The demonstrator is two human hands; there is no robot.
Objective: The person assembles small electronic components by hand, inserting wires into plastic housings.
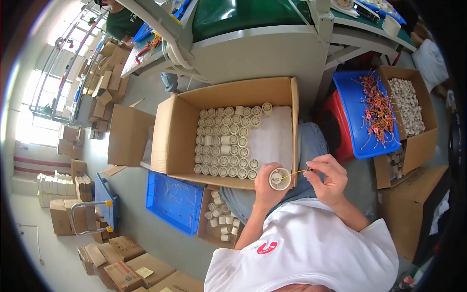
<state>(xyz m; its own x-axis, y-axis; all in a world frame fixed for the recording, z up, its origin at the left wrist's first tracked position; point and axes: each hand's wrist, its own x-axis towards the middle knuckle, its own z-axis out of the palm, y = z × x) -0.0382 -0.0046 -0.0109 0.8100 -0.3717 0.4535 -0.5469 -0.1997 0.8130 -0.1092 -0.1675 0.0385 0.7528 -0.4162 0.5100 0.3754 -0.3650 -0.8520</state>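
My left hand (266,187) is closed round a white plastic cup-shaped housing (279,179), whose open end faces up and shows a fitting inside. A thin yellow wire (295,172) runs from that fitting to my right hand (330,179). The right thumb and forefinger pinch the wire's far end, where a small dark piece shows. Just beyond my hands stands an open cardboard box (233,91), with rows of similar white round housings (225,138) on the left of its white liner (272,136).
On the right, a blue tray (352,109) holds tangled orange wires (377,109), beside a box of small white parts (407,107). To the left lie a blue tray (168,199) and a carton of loose white housings (224,219). A grey machine frame (258,56) stands ahead.
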